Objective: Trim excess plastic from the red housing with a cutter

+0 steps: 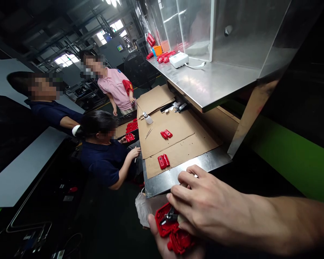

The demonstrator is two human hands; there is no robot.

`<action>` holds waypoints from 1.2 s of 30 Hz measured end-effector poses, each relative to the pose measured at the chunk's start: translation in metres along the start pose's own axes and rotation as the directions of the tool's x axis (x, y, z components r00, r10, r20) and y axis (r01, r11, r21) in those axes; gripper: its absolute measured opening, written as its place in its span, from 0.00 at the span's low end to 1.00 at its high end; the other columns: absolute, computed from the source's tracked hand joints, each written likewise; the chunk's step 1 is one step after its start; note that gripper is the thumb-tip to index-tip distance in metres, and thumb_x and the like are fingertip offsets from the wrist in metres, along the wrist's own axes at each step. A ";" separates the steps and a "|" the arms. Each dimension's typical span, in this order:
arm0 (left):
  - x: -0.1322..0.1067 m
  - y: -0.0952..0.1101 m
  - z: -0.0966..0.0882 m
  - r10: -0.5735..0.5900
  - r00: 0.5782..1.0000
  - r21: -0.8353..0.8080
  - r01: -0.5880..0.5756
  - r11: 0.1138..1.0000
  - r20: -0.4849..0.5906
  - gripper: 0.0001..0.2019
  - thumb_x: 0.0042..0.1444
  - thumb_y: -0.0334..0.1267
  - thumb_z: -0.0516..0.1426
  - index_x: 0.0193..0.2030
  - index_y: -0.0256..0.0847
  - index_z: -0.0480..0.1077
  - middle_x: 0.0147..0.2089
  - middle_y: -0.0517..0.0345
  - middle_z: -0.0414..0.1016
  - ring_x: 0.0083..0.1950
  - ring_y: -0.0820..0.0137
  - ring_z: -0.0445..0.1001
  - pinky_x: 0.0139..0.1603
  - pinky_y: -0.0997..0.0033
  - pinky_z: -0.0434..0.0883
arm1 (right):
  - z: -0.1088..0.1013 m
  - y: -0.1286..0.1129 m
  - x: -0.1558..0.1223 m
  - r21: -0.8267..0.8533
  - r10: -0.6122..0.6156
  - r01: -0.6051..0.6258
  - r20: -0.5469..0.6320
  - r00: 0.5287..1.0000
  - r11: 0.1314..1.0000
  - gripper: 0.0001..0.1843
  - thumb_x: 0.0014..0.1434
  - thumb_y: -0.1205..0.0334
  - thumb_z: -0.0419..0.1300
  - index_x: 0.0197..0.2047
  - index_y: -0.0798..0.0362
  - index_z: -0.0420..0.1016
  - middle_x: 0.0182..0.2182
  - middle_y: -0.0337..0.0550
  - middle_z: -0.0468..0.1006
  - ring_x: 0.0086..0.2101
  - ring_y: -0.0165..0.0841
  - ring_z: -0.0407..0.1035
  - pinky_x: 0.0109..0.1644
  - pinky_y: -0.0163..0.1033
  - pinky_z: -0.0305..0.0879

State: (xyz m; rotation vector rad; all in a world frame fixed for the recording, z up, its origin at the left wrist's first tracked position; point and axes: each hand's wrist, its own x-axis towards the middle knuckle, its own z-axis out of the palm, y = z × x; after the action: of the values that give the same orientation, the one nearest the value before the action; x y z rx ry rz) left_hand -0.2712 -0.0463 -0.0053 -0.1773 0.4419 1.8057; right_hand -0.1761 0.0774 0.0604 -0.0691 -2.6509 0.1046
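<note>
At the bottom of the frame, right hand (205, 207) reaching in from the right edge, fingers curled over a red plastic part (169, 225), pinching it from above. Beneath it, left hand (162, 239) only partly seen, palm up, cradling the same red plastic part and a cluster of further red pieces (180, 241); thumb at the part's left edge. Small dark metal insert (171, 217) visible on the part between the fingers. Just left of the hands, a crumpled clear plastic bag (143, 208) hanging below the table edge.

Directly above the hands, a steel table edge (162, 183), covered further up by cardboard sheets (178, 126). On the cardboard, centre of frame, one pair of red pieces (163, 161) near the table edge and a second pair (166, 134) higher up, well apart from each other. Small white bottle (147, 117) and a thin tool (148, 133) left of the second pair.

In the upper centre, a raised steel shelf (213, 82) with a white box (178, 59), more red parts (164, 57) and an orange cup (157, 50) at its far end, clear panels standing behind.

In the left half of the frame, three other people: one in dark blue seated at the table's left side, hand (134, 153) at the cardboard's edge; another in dark blue behind, upper left; one in pink standing further back, near a stack of red parts (131, 126).
</note>
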 end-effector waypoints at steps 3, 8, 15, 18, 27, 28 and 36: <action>0.001 0.000 -0.002 -0.006 0.999 0.011 0.005 1.000 0.043 0.19 0.52 0.50 0.68 0.52 0.57 0.79 0.46 0.53 0.85 0.50 0.60 0.82 0.59 0.63 0.75 | 0.000 0.000 0.000 0.000 0.000 0.000 -0.007 1.000 1.000 0.13 0.67 0.57 0.59 0.40 0.57 0.80 0.36 0.43 0.73 0.37 0.40 0.60 0.38 0.48 0.54; 0.002 -0.003 0.000 0.025 0.994 -0.008 -0.025 1.000 0.107 0.18 0.59 0.51 0.62 0.55 0.54 0.78 0.47 0.51 0.85 0.53 0.62 0.81 0.60 0.65 0.74 | 0.003 0.001 0.000 -0.009 0.013 -0.013 -0.017 1.000 1.000 0.12 0.67 0.58 0.58 0.40 0.58 0.79 0.35 0.44 0.72 0.37 0.41 0.61 0.38 0.49 0.54; 0.001 -0.006 0.018 -0.045 0.998 -0.177 0.037 0.984 -0.043 0.40 0.67 0.65 0.32 0.48 0.51 0.83 0.40 0.49 0.85 0.47 0.60 0.83 0.54 0.59 0.78 | 0.004 0.004 0.000 -0.007 0.010 -0.010 0.010 1.000 1.000 0.11 0.68 0.62 0.58 0.40 0.59 0.79 0.35 0.44 0.71 0.36 0.40 0.61 0.36 0.48 0.55; 0.002 -0.008 0.020 -0.090 0.996 -0.242 0.084 0.967 -0.015 0.33 0.67 0.65 0.40 0.47 0.54 0.82 0.42 0.54 0.85 0.47 0.60 0.82 0.55 0.57 0.77 | 0.004 0.006 -0.001 0.007 -0.001 0.000 0.039 0.999 1.000 0.11 0.68 0.62 0.58 0.40 0.59 0.79 0.35 0.44 0.71 0.37 0.40 0.60 0.36 0.47 0.54; 0.007 -0.007 0.008 -0.161 0.986 -0.258 0.146 0.955 -0.040 0.34 0.69 0.61 0.40 0.40 0.47 0.84 0.39 0.53 0.84 0.45 0.61 0.82 0.54 0.58 0.78 | 0.017 0.008 -0.007 0.044 -0.026 0.027 -0.021 0.999 0.999 0.12 0.67 0.67 0.58 0.31 0.57 0.75 0.31 0.42 0.69 0.33 0.36 0.56 0.32 0.44 0.48; 0.007 -0.006 0.003 -0.143 0.989 -0.250 0.130 0.960 -0.034 0.29 0.68 0.60 0.45 0.43 0.49 0.83 0.39 0.55 0.84 0.47 0.62 0.82 0.55 0.60 0.77 | 0.017 0.009 -0.008 0.035 -0.023 0.024 -0.018 1.000 0.999 0.11 0.67 0.66 0.57 0.33 0.57 0.75 0.32 0.42 0.70 0.33 0.36 0.56 0.32 0.44 0.49; 0.022 -0.009 -0.021 0.030 0.985 0.284 -0.078 0.956 0.169 0.35 0.52 0.75 0.55 0.44 0.45 0.84 0.44 0.50 0.84 0.47 0.63 0.81 0.56 0.71 0.75 | 0.003 0.004 -0.023 0.375 0.330 -0.299 -0.021 0.944 0.878 0.23 0.62 0.48 0.67 0.50 0.57 0.72 0.45 0.50 0.73 0.43 0.42 0.65 0.44 0.47 0.67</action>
State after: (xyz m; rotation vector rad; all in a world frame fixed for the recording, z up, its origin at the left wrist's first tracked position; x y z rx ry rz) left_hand -0.2710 -0.0331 -0.0338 0.1879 0.5921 1.7692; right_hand -0.1572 0.0795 0.0465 -0.3727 -2.4669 0.6889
